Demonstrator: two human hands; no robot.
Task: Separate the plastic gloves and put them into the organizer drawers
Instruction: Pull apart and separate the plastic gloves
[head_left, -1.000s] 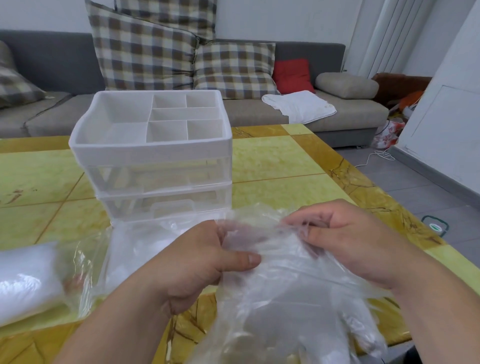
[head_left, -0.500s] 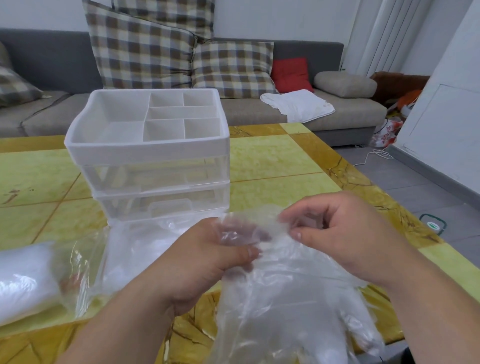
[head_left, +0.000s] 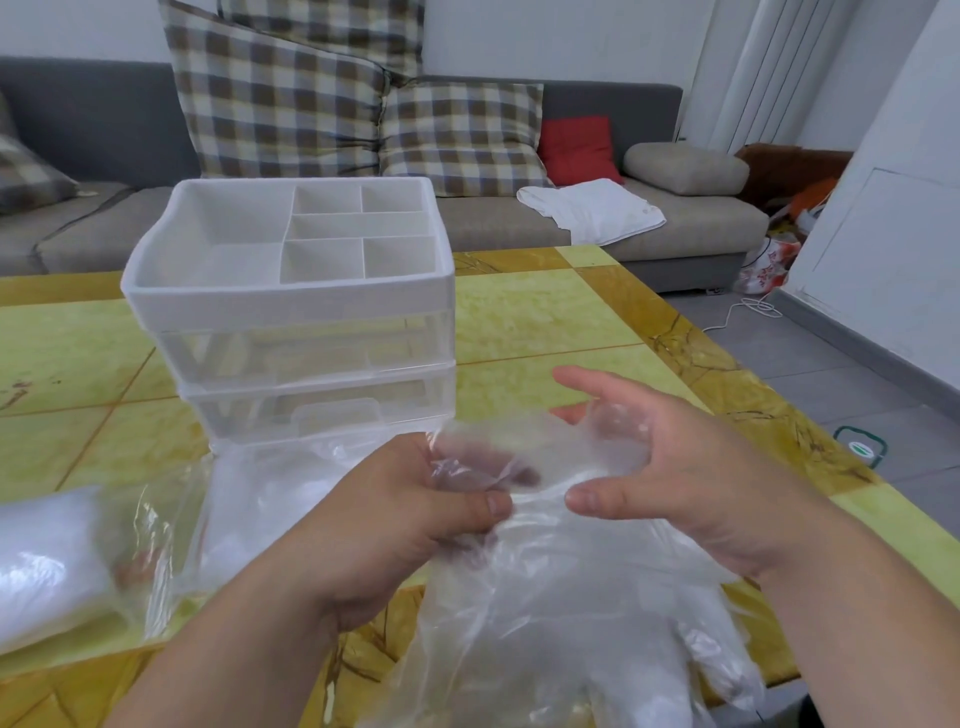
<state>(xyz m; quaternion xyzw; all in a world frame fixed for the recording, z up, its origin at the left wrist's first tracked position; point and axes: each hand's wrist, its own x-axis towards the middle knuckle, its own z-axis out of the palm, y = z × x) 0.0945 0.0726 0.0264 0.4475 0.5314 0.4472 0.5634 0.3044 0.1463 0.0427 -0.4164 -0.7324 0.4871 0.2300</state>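
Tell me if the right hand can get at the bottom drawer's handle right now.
Probably yes: the right hand is open, and only loose gloves, pinched by the left hand, lie between it and the handle.

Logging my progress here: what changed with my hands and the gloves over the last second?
The right hand let go: its pinch on the plastic gloves opened wide. The left hand kept its grip on them; the organizer stayed put.

Bare left hand (head_left: 395, 525) and right hand (head_left: 696, 483), bare forearms (head_left: 223, 639), short plain nails.
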